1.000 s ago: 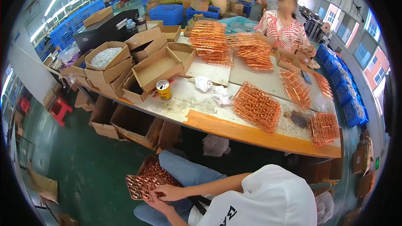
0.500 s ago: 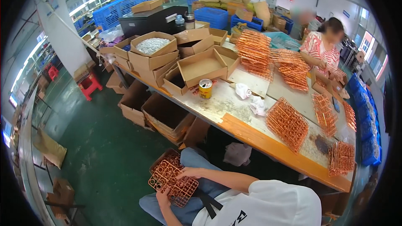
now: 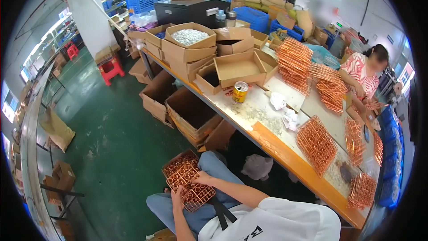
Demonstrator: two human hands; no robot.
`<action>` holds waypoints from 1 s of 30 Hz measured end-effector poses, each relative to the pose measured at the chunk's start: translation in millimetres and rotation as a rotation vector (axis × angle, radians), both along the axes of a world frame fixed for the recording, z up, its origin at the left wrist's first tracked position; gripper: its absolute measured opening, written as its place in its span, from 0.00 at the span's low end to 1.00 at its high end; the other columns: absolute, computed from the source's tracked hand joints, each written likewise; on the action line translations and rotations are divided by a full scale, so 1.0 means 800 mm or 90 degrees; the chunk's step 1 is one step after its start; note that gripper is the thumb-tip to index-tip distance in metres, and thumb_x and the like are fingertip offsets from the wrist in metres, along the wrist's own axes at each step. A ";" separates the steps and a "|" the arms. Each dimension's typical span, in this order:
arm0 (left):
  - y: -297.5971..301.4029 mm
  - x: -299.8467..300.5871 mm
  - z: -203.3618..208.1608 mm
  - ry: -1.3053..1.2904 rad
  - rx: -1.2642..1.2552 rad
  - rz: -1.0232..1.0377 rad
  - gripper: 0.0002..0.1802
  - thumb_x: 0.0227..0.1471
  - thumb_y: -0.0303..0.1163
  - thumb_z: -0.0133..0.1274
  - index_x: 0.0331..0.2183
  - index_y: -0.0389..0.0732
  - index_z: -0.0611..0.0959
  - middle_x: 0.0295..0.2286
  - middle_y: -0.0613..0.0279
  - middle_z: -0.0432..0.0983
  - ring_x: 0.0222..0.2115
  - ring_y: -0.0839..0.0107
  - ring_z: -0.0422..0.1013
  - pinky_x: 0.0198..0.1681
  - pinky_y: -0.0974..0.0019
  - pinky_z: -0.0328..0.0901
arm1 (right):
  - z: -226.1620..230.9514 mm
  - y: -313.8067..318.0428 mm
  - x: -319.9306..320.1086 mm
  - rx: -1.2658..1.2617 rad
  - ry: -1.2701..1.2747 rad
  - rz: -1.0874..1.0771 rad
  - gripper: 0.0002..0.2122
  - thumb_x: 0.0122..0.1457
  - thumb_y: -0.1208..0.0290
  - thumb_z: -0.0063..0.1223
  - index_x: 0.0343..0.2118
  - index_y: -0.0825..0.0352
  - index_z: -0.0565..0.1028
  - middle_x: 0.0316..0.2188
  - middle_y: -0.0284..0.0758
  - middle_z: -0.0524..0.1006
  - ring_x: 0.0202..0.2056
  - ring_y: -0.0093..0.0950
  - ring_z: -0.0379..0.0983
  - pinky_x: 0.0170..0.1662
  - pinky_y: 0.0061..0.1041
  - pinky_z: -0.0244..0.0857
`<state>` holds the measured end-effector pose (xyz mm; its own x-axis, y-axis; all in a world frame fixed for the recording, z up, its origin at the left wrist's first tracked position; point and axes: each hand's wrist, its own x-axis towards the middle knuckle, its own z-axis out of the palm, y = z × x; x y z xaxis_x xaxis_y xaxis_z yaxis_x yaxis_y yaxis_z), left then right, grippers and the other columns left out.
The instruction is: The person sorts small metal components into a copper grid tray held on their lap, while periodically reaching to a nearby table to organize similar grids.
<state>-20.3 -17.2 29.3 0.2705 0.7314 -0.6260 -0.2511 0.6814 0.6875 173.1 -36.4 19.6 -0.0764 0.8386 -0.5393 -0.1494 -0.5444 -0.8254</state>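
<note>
A copper-coloured grid rack (image 3: pixel 183 175), with many small rings sitting in its cells, rests tilted over my lap. My left hand (image 3: pixel 177 193) grips its near left edge, thumb on top and fingers underneath. Over the rack's right part is my right hand (image 3: pixel 203 178), its fingers bent down against the rings; whatever is between the fingertips is too small to make out. Just beyond the rack, partly under it, a cardboard box (image 3: pixel 166 166) holds loose copper-coloured rings (image 3: pixel 179 159).
To the right stands a long workbench (image 3: pixel 276 145) with copper-coloured racks (image 3: pixel 316 145), a yellow can (image 3: pixel 240 92) and stacked cartons (image 3: pixel 189 58). Larger open boxes (image 3: pixel 194 111) sit below it. A co-worker (image 3: pixel 363 76) handles racks at its far right. A red stool (image 3: pixel 110 70) stands far left.
The whole view has swung, so the bench and room sit further right and lower. My right hand has shifted slightly toward the rack's far edge; my left keeps its hold.
</note>
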 end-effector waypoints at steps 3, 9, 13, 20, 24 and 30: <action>-0.002 -0.005 0.006 0.076 0.126 -0.040 0.13 0.43 0.26 0.55 0.32 0.37 0.69 0.30 0.60 0.72 0.25 0.72 0.70 0.23 0.70 0.67 | 0.008 0.000 -0.018 -0.039 -0.298 0.039 0.10 0.44 0.71 0.57 0.29 0.69 0.72 0.26 0.36 0.74 0.26 0.24 0.69 0.28 0.24 0.63; -0.002 -0.007 -0.020 0.088 0.099 -0.032 0.08 0.42 0.16 0.46 0.30 0.34 0.75 0.26 0.59 0.73 0.24 0.71 0.71 0.23 0.71 0.66 | 0.003 0.004 0.001 -0.177 0.266 -0.046 0.08 0.48 0.66 0.52 0.26 0.66 0.71 0.24 0.35 0.74 0.24 0.25 0.70 0.26 0.24 0.65; 0.002 -0.007 -0.022 0.137 0.073 -0.033 0.08 0.43 0.17 0.45 0.29 0.35 0.75 0.24 0.60 0.73 0.23 0.71 0.70 0.23 0.72 0.67 | 0.000 0.006 0.002 -0.224 0.413 -0.089 0.11 0.53 0.61 0.45 0.29 0.65 0.68 0.25 0.35 0.73 0.22 0.26 0.69 0.24 0.25 0.66; 0.011 -0.010 -0.024 0.075 -0.044 -0.042 0.05 0.45 0.25 0.47 0.29 0.38 0.74 0.21 0.61 0.73 0.20 0.74 0.70 0.17 0.77 0.63 | -0.004 0.008 0.006 -0.188 0.255 -0.005 0.10 0.52 0.63 0.52 0.26 0.64 0.69 0.22 0.32 0.74 0.14 0.17 0.64 0.13 0.16 0.56; 0.012 -0.008 -0.015 0.046 -0.080 -0.028 0.05 0.45 0.27 0.48 0.29 0.39 0.72 0.20 0.63 0.73 0.19 0.74 0.70 0.15 0.77 0.62 | -0.022 0.007 -0.015 -0.024 -0.053 -0.031 0.10 0.48 0.68 0.57 0.30 0.66 0.70 0.29 0.36 0.74 0.26 0.23 0.68 0.30 0.22 0.64; 0.010 0.003 0.001 0.061 -0.040 -0.032 0.06 0.44 0.25 0.50 0.28 0.42 0.72 0.20 0.64 0.72 0.14 0.75 0.67 0.10 0.79 0.58 | -0.024 0.001 -0.007 -0.075 -0.183 -0.058 0.13 0.46 0.71 0.57 0.33 0.72 0.72 0.30 0.37 0.74 0.28 0.24 0.69 0.32 0.23 0.64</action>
<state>-17.5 -9.3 30.0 0.2433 0.6765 -0.6951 -0.1507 0.7343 0.6619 167.4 -35.2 0.5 0.1656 0.7658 -0.6213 0.0274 -0.6334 -0.7734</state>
